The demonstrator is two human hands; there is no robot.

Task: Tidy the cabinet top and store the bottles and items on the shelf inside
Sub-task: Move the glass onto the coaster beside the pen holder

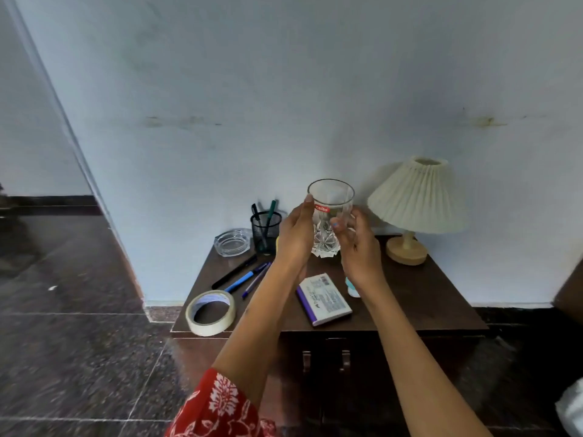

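Both hands, left hand (295, 238) and right hand (359, 247), curl around a clear glass (329, 212) held upright above the cabinet top (410, 298), bare wood beyond the lamp (416, 203).

glass tumbler (328, 216): clear, faceted | cabinet top (410, 291): dark wood | lampshade (419, 197): pleated cloth

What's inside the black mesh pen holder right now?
The mesh pen holder holds two upright pens: a black pen and a green pen. Its bottom is too dark to check for anything smaller.
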